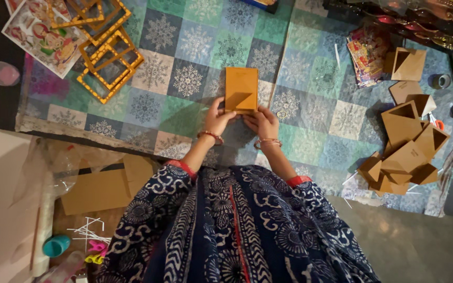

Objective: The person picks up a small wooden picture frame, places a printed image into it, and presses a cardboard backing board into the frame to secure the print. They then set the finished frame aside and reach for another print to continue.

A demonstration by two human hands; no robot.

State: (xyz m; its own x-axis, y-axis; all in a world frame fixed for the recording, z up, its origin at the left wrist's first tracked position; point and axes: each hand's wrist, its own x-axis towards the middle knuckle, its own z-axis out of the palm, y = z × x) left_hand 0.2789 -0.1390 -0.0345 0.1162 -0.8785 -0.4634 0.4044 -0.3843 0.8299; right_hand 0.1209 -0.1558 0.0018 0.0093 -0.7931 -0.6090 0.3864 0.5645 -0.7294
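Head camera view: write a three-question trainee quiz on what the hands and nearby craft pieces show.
1. True or false: both hands grip the orange-brown cardboard piece at its lower edge.
2. Which lies to the person's right on the quilt? A) yellow square frames B) pile of folded cardboard boxes C) teal cup
3. Fill in: each wrist wears a ____.

Key
1. True: the left hand and right hand both pinch its bottom edge.
2. B: the pile of folded cardboard boxes sits there; the yellow square frames lie at far left.
3. Bangle, one on each wrist.
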